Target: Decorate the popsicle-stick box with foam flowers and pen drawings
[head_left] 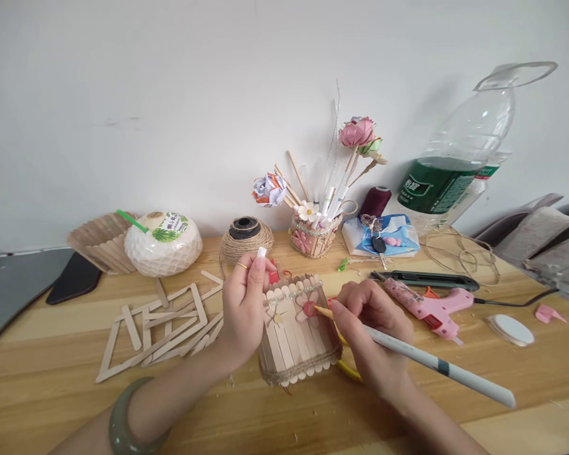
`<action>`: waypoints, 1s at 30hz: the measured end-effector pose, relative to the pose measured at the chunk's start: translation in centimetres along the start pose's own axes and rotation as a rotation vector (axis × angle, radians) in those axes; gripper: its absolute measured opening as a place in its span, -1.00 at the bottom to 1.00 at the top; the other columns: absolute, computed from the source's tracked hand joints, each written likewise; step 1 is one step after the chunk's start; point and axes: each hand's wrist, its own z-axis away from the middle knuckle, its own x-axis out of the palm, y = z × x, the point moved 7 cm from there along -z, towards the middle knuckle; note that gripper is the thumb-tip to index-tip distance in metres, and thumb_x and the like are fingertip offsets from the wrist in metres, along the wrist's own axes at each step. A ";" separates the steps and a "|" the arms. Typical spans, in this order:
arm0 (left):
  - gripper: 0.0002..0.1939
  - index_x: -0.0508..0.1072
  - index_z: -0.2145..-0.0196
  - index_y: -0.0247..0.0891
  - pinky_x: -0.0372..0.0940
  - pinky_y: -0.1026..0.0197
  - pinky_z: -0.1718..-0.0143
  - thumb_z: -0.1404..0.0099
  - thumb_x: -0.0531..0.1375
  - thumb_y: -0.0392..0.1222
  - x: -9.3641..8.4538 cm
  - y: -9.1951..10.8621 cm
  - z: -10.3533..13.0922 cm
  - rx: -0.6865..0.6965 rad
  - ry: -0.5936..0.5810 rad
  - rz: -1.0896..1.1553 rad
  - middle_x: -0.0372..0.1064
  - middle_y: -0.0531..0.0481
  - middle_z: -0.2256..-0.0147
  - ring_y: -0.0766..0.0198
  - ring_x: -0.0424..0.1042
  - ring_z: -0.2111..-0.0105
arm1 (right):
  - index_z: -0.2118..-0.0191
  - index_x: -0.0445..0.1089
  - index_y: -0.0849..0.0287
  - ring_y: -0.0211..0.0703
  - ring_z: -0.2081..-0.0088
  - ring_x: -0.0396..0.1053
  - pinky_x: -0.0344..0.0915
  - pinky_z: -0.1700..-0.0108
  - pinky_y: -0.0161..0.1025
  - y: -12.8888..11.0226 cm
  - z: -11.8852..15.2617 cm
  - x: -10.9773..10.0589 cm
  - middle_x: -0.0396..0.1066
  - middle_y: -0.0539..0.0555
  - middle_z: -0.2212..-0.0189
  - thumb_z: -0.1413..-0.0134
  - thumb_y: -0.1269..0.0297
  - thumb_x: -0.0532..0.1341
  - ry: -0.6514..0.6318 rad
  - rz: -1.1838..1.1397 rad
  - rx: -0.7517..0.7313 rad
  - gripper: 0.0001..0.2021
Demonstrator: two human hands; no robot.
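My left hand (pixel 244 306) is closed at the left side of a small box of wooden craft sticks (pixel 291 341), with a white pen cap (pixel 262 252) pinched between thumb and fingers. In my right hand (pixel 377 332) is a white marker (pixel 436 364), its orange-yellow tip pointing left at the red centre of a flower outline on the box's front. Whether the tip touches is hard to tell. A second flower with a yellow centre sits on the left of that front. Twine runs round the bottom, a beaded strip along the top.
Loose craft sticks (pixel 171 325) lie left. Behind stand a coconut (pixel 164 245), twine spool (pixel 247 240) and flower holder (pixel 315 237). To the right are a pink glue gun (pixel 429 306), cutter (pixel 427 279), white disc (pixel 511 330) and large bottle (pixel 455 151).
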 end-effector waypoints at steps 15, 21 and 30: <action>-0.64 0.34 0.47 -0.22 0.10 0.34 0.56 -0.38 0.08 0.07 0.0 0.1 0.0 0.003 -0.002 0.003 0.06 0.16 0.61 0.37 0.05 0.60 | 0.53 0.10 0.09 -0.32 0.61 0.18 0.21 0.55 -0.32 -0.1 -0.2 0.6 0.20 -0.10 0.62 -0.13 0.36 0.19 -0.021 -0.049 0.036 -0.72; -0.64 0.35 0.46 -0.23 0.11 0.33 0.56 -0.38 0.08 0.06 0.0 0.1 0.0 0.006 0.002 -0.008 0.08 0.15 0.60 0.36 0.08 0.59 | 0.53 0.10 0.09 -0.33 0.61 0.15 0.13 0.57 -0.34 -0.1 -0.2 0.5 0.18 -0.11 0.62 -0.13 0.37 0.18 -0.013 -0.031 0.027 -0.72; -0.64 0.34 0.47 -0.23 0.09 0.33 0.55 -0.37 0.09 0.07 0.0 0.0 0.0 -0.007 -0.001 0.007 0.06 0.16 0.60 0.37 0.06 0.59 | 0.52 0.09 0.09 -0.32 0.61 0.13 0.12 0.55 -0.32 0.1 0.2 0.4 0.18 -0.11 0.62 -0.14 0.35 0.18 -0.040 -0.019 0.032 -0.72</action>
